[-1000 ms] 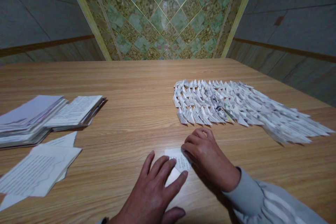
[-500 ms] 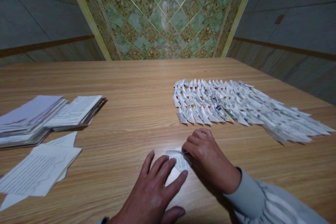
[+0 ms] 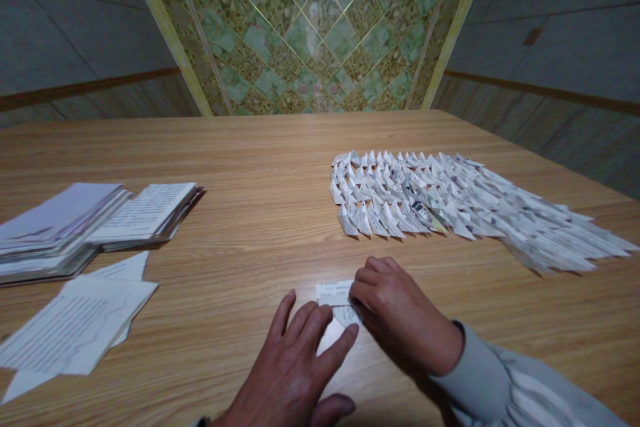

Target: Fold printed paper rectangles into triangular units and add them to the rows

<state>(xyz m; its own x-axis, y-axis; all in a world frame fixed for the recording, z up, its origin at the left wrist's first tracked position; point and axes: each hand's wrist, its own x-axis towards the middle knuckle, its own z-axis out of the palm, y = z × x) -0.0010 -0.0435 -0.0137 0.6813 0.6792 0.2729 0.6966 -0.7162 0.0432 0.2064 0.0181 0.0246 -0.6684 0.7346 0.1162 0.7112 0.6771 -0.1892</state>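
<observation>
A small printed paper slip [image 3: 336, 300] lies on the wooden table [image 3: 260, 167] near the front edge. My left hand [image 3: 293, 367] lies flat on its near part, fingers stretched out and pressing it down. My right hand [image 3: 400, 310], in a grey sleeve, has its fingers curled and pinches the slip's far right edge, which is folded over. Beyond my right hand, rows of small folded paper pieces [image 3: 450, 203] spread across the table to the right.
At the left stand two stacks of printed paper sheets [image 3: 90, 220], with loose torn sheets [image 3: 75, 323] in front of them. A green diamond-tiled wall panel [image 3: 315, 27] rises behind the table's far edge.
My right hand has slid slightly toward me and folded the slip's far edge over. My left hand has stayed flat on the paper.
</observation>
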